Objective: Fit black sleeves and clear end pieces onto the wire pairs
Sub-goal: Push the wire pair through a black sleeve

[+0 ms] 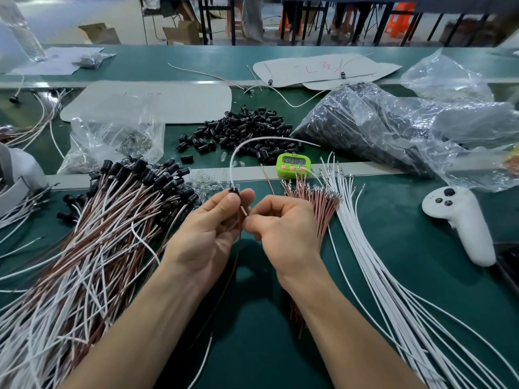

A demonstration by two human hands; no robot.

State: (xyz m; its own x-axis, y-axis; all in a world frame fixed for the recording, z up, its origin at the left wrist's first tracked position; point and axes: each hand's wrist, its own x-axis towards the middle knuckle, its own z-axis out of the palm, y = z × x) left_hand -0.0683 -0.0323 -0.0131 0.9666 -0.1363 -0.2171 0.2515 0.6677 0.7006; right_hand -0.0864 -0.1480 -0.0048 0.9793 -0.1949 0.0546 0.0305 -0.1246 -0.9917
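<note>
Left hand (213,231) pinches black sleeve (234,191) on looping white wire (238,148), right hand (283,226) curls fingers, pinching wire end (243,210) just beside, sleeved bundle (112,220) left, loose white wires (379,262) right, bare green mat (252,346) between forearms

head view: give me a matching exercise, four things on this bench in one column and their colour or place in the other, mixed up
Things:
1. timer
2. controller
3. loose black sleeves
4. finished wire pairs

Colour or place:
a. brown and white, heaped at far left
b. white, lying at far right
c. bright green
d. piled in the middle, further back

Pairs: 1-c, 2-b, 3-d, 4-a
</note>
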